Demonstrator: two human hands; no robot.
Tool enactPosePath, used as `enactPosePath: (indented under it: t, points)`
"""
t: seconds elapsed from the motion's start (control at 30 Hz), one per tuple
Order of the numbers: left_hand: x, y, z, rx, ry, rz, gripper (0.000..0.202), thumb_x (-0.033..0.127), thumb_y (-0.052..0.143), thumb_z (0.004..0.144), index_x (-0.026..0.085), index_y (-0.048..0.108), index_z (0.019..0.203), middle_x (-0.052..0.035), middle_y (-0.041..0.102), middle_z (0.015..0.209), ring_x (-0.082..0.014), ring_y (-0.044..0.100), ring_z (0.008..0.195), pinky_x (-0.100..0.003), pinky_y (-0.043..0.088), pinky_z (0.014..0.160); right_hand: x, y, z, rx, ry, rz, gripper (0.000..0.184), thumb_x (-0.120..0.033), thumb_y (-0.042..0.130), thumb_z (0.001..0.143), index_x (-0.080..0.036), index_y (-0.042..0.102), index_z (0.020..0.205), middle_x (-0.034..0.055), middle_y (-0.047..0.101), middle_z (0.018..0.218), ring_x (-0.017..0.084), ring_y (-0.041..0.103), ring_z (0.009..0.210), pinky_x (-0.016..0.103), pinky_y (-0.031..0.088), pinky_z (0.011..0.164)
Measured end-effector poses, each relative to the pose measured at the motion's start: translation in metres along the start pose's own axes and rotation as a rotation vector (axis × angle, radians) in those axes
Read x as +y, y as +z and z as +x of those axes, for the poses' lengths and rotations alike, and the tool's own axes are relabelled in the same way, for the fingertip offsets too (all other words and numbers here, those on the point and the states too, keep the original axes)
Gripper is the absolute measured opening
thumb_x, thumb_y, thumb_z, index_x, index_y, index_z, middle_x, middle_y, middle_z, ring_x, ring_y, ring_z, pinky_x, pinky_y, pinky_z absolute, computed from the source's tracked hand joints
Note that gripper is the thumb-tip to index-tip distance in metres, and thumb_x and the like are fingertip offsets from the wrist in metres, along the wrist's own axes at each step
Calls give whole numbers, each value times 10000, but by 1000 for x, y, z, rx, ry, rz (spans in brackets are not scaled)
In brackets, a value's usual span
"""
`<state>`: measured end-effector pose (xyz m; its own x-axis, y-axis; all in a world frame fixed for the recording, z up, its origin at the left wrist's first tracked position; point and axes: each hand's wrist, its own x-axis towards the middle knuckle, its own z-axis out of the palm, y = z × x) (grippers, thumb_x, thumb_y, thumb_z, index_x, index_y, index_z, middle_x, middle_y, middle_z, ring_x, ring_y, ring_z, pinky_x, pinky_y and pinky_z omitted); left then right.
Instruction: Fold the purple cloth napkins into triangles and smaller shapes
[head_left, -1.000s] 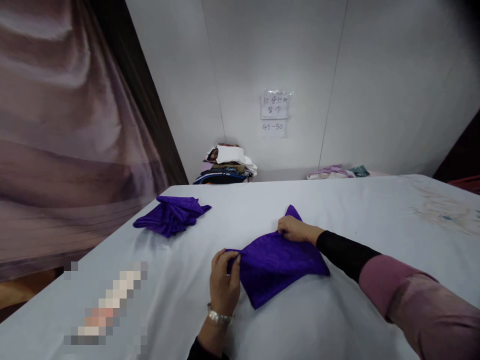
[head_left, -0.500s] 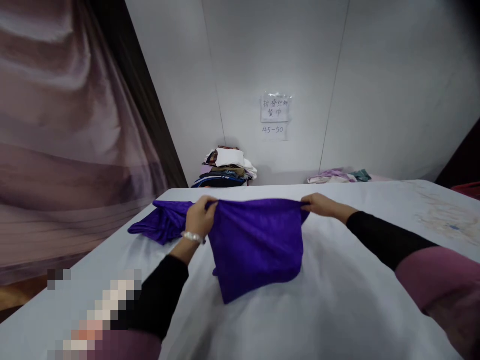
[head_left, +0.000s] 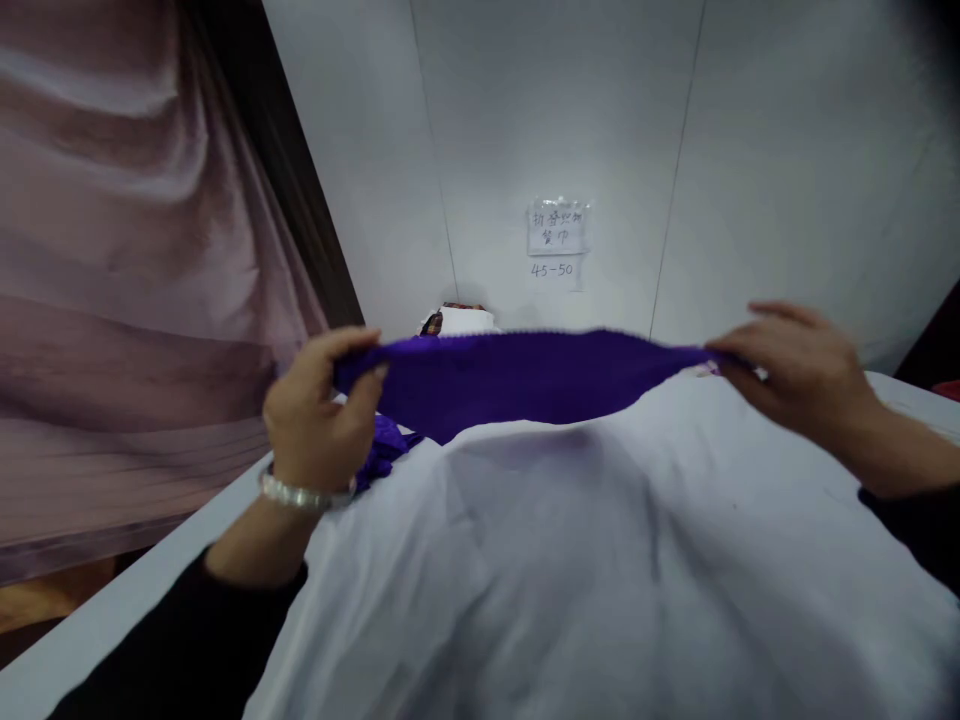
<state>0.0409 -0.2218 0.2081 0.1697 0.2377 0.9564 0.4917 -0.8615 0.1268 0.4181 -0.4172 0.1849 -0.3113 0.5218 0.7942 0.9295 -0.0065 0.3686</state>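
A purple cloth (head_left: pixel 525 380) is stretched out in the air above the white-covered table (head_left: pixel 570 580), seen almost edge-on. My left hand (head_left: pixel 319 410) pinches its left corner; a silver bracelet sits on that wrist. My right hand (head_left: pixel 799 365) pinches the right corner with the other fingers spread. A second purple cloth (head_left: pixel 382 450) lies crumpled on the table just behind my left hand, mostly hidden.
A mauve curtain (head_left: pixel 135 270) hangs along the left side. A stack of folded clothes (head_left: pixel 459 320) sits against the white back wall, partly hidden by the cloth. A paper note (head_left: pixel 558 230) is stuck on the wall.
Both hands picked the purple cloth up off the table, pulled it open and raised it higher and closer to the camera. The view has tilted slightly.
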Motion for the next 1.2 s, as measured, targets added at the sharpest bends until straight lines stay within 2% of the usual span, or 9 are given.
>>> enactPosePath:
  t: [0.1,0.27,0.4,0.73,0.83,0.93,1.03,1.13,1.2]
  points:
    - [-9,-7,-72,-263,-53,-92,302,172,516,761,228,580,1051,6,655,914,-153,609,862,-301,488,809,-34,8,-63,-64,-9,188,180,-189,528,820,-271,628,946,48,672,847,195,612,839,384,469,859]
    - [-29,-4,-189,-573,-52,-140,360,80,458,679,250,613,956,-25,665,894,-184,623,850,-322,521,763,-96,28,-146,-520,247,515,257,-251,430,850,-290,666,945,54,680,923,216,626,845,375,516,738]
    - [-30,-7,-241,-776,-40,-92,389,42,447,601,253,638,867,-22,665,853,-184,626,799,-314,533,710,-127,29,-175,-740,303,695,287,-242,402,875,-326,653,984,42,670,924,219,618,834,378,508,726]
    - [-30,-43,-270,-842,-96,-101,317,69,468,636,275,613,830,-12,648,892,-170,633,781,-263,545,677,-147,3,-188,-934,510,948,246,-267,411,876,-349,644,872,37,634,837,195,604,743,334,485,660]
    - [-28,-54,-269,-942,-129,-183,341,52,447,629,276,610,826,-4,652,881,-158,634,775,-239,539,672,-148,-5,-181,-1013,590,1052,202,-254,460,835,-342,639,804,24,638,805,190,601,719,318,484,645]
    - [-23,-60,-252,-1110,-205,-273,299,86,478,660,284,626,827,9,670,862,-162,638,767,-240,538,685,-141,-5,-167,-1067,644,1088,164,-274,479,829,-306,627,767,10,629,757,179,588,690,301,480,633]
    - [-21,-53,-229,-1206,-323,-305,172,253,532,776,300,639,903,16,687,856,-165,646,762,-237,545,678,-134,13,-149,-980,654,1067,191,-322,449,859,-277,625,803,11,632,792,174,588,718,300,487,662]
    - [-22,-30,-220,-1069,-317,-215,216,385,513,822,296,649,963,-6,687,974,-187,647,876,-289,543,777,-137,46,-131,-809,610,1017,222,-355,452,865,-274,626,976,40,641,1016,199,590,931,346,472,830]
    - [-23,-10,-228,-945,-256,-103,281,424,506,821,275,648,1012,-39,654,1097,-219,613,1002,-358,514,867,-147,73,-122,-752,562,986,294,-377,460,865,-262,605,1094,60,588,1186,217,517,1113,377,402,957]
